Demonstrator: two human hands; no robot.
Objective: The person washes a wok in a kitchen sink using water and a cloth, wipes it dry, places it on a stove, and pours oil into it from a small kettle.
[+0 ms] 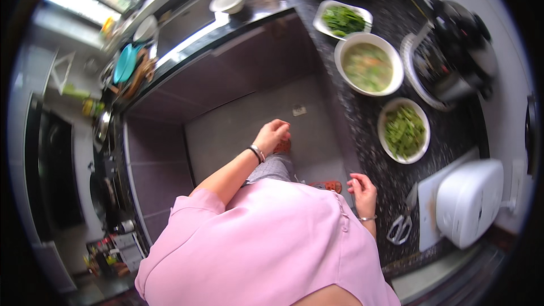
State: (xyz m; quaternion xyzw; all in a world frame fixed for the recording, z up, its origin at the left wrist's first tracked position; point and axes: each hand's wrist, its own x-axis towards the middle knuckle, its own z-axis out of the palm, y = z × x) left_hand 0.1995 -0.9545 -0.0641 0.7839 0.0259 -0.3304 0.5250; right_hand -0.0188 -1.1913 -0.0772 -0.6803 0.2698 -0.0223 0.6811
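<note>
My left hand (pixel 274 134) hangs above the grey floor with its fingers loosely curled; no object shows in it. My right hand (pixel 362 189) is beside the edge of the dark speckled counter (pixel 369 136), fingers bent and apart, nothing seen in it. On that counter stand a white bowl of leafy greens (pixel 404 131), a larger white bowl of soup (pixel 367 66) and a squarish white dish of chopped greens (pixel 343 20). Scissors with pale handles (pixel 399 229) lie on the counter near my right hand.
A black electric cooker (pixel 459 51) and a white appliance (pixel 469 204) beside a white board (pixel 427 199) stand along the wall. Near the sink (pixel 182 27) is a small white bowl (pixel 229 1). Dark cabinets (pixel 233 76) and the stove counter edge lie ahead and left.
</note>
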